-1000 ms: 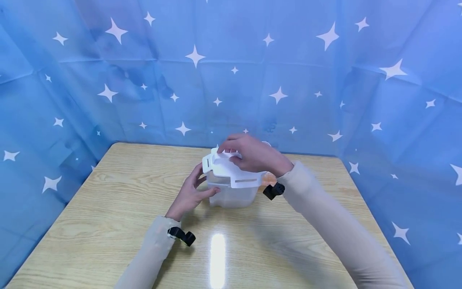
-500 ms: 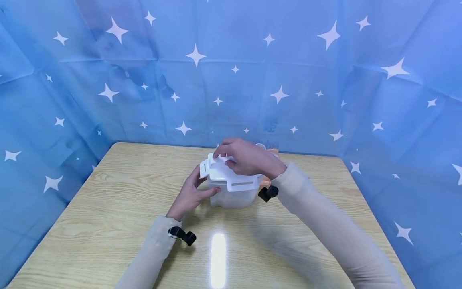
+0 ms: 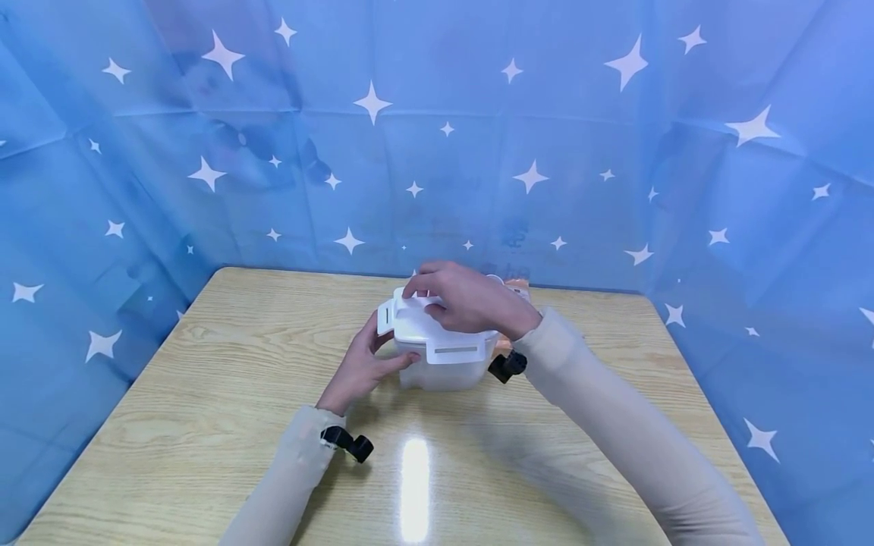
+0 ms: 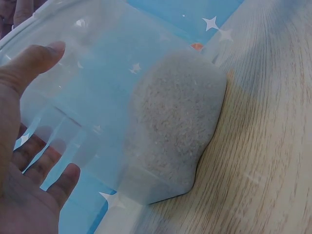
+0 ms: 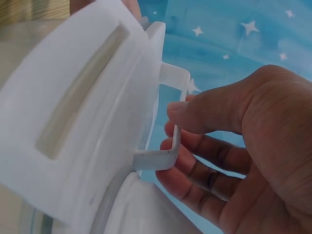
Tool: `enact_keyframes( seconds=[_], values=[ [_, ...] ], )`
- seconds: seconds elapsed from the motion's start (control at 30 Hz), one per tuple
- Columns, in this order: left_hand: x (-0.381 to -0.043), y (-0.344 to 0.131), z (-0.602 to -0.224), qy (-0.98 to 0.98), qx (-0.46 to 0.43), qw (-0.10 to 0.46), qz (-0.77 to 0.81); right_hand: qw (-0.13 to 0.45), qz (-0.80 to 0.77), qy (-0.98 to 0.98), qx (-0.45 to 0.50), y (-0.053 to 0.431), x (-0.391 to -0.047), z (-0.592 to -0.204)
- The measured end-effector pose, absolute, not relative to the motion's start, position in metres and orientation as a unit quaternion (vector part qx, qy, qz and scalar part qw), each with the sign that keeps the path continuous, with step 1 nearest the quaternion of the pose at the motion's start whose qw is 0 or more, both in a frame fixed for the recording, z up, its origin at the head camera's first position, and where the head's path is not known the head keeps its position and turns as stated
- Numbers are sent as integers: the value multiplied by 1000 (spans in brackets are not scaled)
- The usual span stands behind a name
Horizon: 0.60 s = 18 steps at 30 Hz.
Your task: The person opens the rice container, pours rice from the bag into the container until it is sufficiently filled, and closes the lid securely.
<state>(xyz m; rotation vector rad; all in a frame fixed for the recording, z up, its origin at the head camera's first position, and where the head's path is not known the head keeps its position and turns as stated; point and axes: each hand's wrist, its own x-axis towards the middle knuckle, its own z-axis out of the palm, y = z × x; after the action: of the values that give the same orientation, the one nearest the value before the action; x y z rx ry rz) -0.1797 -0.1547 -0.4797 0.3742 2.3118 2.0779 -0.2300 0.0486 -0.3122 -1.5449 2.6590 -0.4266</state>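
A translucent plastic container [image 3: 444, 377] stands on the table with white rice [image 4: 170, 107] in its bottom. Its white lid [image 3: 416, 327] lies over the top, with slotted flaps sticking out at the sides. My left hand [image 3: 362, 365] holds the container's left side, thumb on the near wall and fingers round the far side. On top, my right hand [image 3: 471, 297] grips the lid's white loop handle [image 5: 155, 159], thumb and fingers curled about the bar. The head view hides most of the handle behind that hand.
An orange and clear object [image 3: 519, 287], partly hidden, is behind the container on the right. The wooden table [image 3: 225, 364] meets a blue star-patterned curtain [image 3: 437, 152] at the back and sides. A white rounded part [image 5: 141, 207] shows below the lid.
The right hand has come down slightly and to the left with the lid, which was tilted and now lies flatter on the container. The left hand keeps its place.
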Motion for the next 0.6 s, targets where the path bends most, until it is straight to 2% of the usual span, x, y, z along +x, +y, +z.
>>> enact_keyframes(
  seconds=[0.6],
  values=[
    [-179,-155,-479,735,106,14,669,20,-148,849,-506,50,-232,-315]
  ],
)
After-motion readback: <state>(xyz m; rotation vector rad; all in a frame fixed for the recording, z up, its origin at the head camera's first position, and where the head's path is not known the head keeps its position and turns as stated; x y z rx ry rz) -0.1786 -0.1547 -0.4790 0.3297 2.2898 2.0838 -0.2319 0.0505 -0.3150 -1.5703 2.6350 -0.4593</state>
